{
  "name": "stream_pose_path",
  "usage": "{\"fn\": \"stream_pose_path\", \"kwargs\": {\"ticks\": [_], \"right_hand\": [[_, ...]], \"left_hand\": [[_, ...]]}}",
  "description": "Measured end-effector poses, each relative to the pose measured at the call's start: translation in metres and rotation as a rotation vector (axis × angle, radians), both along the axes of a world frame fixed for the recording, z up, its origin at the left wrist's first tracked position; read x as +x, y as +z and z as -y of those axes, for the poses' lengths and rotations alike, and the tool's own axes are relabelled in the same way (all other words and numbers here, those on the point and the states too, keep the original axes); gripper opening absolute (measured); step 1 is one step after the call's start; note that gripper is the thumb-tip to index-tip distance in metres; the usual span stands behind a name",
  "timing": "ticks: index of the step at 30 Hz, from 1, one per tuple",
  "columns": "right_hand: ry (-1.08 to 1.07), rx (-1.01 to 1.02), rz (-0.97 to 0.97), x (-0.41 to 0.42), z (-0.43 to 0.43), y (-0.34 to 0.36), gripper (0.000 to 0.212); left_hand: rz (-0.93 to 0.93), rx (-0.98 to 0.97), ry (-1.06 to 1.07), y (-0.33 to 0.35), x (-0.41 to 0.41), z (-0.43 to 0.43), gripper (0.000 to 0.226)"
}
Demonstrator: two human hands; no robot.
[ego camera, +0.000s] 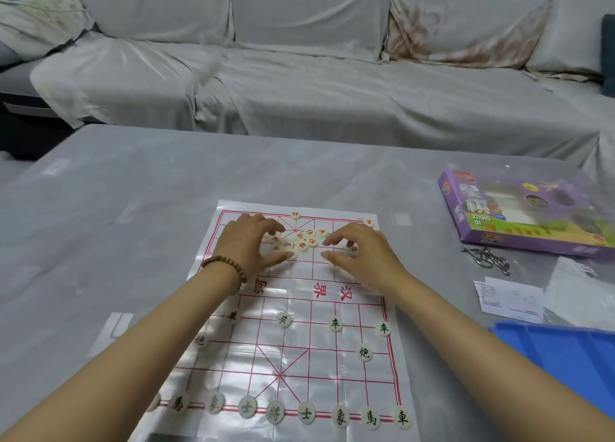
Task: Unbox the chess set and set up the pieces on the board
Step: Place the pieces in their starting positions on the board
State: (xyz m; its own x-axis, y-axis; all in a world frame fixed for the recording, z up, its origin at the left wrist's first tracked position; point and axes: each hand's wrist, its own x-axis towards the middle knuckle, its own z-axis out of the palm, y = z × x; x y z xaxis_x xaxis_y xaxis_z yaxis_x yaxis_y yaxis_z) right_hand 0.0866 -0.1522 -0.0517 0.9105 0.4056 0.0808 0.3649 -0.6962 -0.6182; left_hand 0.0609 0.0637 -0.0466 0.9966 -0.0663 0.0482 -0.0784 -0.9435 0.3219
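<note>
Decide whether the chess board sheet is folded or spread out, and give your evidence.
Spread out: the board sheet lies flat on the table, both halves of its grid in view, pieces on each.

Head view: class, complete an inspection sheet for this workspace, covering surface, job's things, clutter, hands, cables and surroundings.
Surface: grey table, xiangqi board sheet laid flat on it.
Job's things: black pieces arrayed on near side; red pieces mostly heaped at far side; purple xiangqi box to the right.
Clutter: metal ring puzzle, paper leaflet, blue tray at right.
Hands: left hand and right hand, fingers curved over the red heap; grip unclear.
Cables: nothing seen.
Surroundings: covered sofa behind table.
</note>
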Motion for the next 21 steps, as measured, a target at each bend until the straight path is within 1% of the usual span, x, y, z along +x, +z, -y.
{"fn": "stream_pose_path", "kwargs": {"ticks": [3,7,11,17,21], "right_hand": [[0.015,-0.066,0.014,0.000,-0.017,0.000,0.021],[0.004,-0.117,-0.057,-0.002,-0.034,-0.004,0.022],[0.003,-0.178,-0.070,-0.002,-0.043,-0.006,0.023],[-0.046,-0.186,-0.009,0.002,-0.056,-0.003,0.033],[-0.069,-0.201,0.055,-0.002,-0.065,-0.009,0.035]], "left_hand": [[-0.030,0.005,0.025,-0.005,-0.004,-0.015,0.057],[-0.040,0.002,0.068,-0.009,-0.007,-0.021,0.057],[-0.091,-0.008,0.065,-0.015,-0.006,-0.019,0.050],[-0.083,-0.014,0.058,-0.015,-0.002,-0.014,0.043],[-0.072,-0.022,0.078,-0.017,0.001,-0.010,0.037]]}}
